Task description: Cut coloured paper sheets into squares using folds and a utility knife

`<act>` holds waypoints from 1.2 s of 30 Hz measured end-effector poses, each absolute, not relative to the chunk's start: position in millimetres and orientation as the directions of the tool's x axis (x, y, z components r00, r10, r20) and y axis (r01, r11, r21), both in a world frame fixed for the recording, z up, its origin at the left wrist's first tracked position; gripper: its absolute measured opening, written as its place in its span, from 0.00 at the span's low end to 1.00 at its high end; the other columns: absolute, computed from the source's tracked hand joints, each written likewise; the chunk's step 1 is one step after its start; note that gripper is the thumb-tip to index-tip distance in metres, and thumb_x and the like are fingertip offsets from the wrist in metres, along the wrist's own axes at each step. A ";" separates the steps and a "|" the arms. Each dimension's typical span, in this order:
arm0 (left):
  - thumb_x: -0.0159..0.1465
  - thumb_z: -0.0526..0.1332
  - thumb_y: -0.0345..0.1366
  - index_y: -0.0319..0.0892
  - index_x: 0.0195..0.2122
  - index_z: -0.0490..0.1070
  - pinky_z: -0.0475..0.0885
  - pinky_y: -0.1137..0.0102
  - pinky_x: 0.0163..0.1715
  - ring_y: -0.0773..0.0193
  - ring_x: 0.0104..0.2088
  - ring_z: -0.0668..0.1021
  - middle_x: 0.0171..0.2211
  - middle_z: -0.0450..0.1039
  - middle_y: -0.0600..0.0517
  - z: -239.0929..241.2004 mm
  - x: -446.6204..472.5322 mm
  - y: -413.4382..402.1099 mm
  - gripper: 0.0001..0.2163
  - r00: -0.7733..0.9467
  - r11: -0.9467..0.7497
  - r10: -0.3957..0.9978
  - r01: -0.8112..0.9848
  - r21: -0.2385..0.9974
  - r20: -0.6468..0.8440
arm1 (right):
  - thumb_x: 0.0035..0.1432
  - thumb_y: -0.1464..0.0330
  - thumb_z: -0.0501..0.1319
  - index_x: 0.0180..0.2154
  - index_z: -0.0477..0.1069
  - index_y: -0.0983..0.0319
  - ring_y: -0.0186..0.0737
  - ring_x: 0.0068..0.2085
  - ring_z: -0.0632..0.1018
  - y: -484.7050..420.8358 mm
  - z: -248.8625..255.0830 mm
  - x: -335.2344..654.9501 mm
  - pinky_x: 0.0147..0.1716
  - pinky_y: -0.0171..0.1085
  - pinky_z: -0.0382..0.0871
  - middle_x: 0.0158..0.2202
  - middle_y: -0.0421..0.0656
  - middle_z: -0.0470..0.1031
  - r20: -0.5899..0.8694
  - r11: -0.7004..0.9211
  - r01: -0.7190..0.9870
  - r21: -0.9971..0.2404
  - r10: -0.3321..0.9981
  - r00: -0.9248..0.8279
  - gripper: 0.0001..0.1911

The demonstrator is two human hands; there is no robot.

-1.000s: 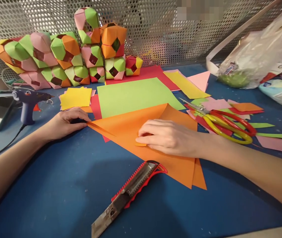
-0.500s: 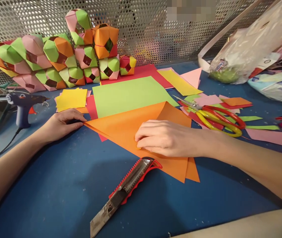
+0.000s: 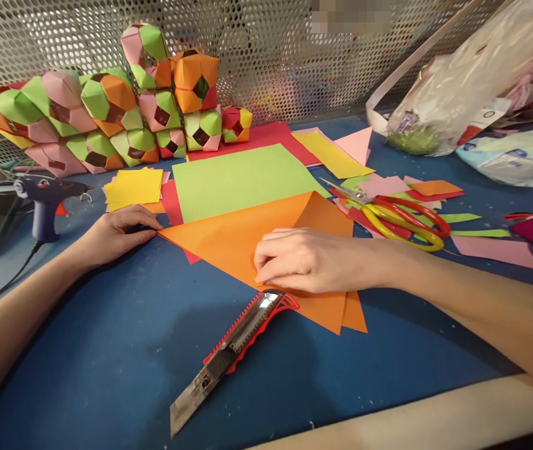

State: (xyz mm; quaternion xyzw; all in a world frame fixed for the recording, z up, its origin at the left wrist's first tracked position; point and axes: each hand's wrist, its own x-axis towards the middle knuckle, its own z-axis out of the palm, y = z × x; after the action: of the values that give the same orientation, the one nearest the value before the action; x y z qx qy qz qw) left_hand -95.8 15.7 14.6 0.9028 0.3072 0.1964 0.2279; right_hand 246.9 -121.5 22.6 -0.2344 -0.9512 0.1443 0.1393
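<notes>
A sheet of orange paper (image 3: 229,234) lies folded over diagonally, its long slanting edge facing me. At its left tip, my left hand (image 3: 123,231) pinches the pointed corner between thumb and fingers. My right hand (image 3: 297,259) is closed, its curled fingers pressed on the folded layer close to the slanting edge; the fingertips are partly hidden. Just below that hand rests a utility knife (image 3: 231,356) with a red-edged handle, its wide blade pointing down left. Behind the orange sheet is a green sheet (image 3: 242,178), partly covered by it.
Folded-paper balls (image 3: 111,103) are stacked at the back left before a perforated metal panel (image 3: 266,56). A glue gun (image 3: 44,200) stands at left, near yellow paper squares (image 3: 137,186). Scissors (image 3: 388,219) lie on paper scraps at right. Plastic bags (image 3: 519,156) sit at the back right.
My right hand has slid slightly along the slanting edge, and the fold now lies flatter, with the gap at its left tip closed. My left hand keeps its place. The view has shifted slightly.
</notes>
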 end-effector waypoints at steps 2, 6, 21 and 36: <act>0.63 0.61 0.45 0.48 0.38 0.77 0.71 0.63 0.51 0.59 0.44 0.77 0.40 0.77 0.51 14.3 -95.7 16.3 0.10 0.730 -0.705 0.649 0.471 0.531 0.214 | 0.69 0.73 0.52 0.38 0.77 0.64 0.36 0.37 0.69 -122.1 23.4 246.8 0.39 0.38 0.62 0.35 0.45 0.73 0.184 0.846 0.411 -0.340 0.488 -0.853 0.14; 0.63 0.61 0.45 0.48 0.38 0.78 0.71 0.63 0.49 0.59 0.44 0.77 0.40 0.76 0.50 14.6 -93.5 16.2 0.09 0.734 -0.706 0.645 0.463 0.536 0.215 | 0.69 0.72 0.52 0.38 0.77 0.64 0.37 0.36 0.69 -123.3 24.1 246.9 0.38 0.39 0.61 0.35 0.45 0.73 0.172 0.856 0.418 -0.303 0.481 -0.860 0.15; 0.64 0.60 0.44 0.44 0.37 0.77 0.71 0.65 0.48 0.60 0.43 0.77 0.40 0.76 0.48 17.5 -90.5 12.4 0.11 0.736 -0.705 0.645 0.469 0.532 0.206 | 0.70 0.72 0.51 0.38 0.77 0.65 0.37 0.37 0.69 -127.5 24.9 247.1 0.35 0.38 0.62 0.37 0.46 0.72 0.122 0.869 0.441 -0.226 0.474 -0.872 0.15; 0.66 0.52 0.47 0.43 0.39 0.76 0.69 0.63 0.53 0.58 0.46 0.76 0.43 0.77 0.49 28.8 -83.9 -4.3 0.17 0.661 -0.567 0.741 0.519 0.639 0.120 | 0.71 0.70 0.50 0.38 0.76 0.63 0.38 0.37 0.70 -127.2 22.5 244.2 0.35 0.37 0.64 0.35 0.45 0.71 0.089 0.799 0.462 -0.385 0.530 -0.843 0.17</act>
State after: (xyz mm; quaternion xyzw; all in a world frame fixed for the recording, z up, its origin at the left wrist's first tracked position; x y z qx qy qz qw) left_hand -83.9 -4.3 28.8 0.8642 0.3645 0.1914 0.2893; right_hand 244.2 -127.2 22.5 -0.2628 -0.9435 0.1773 0.0965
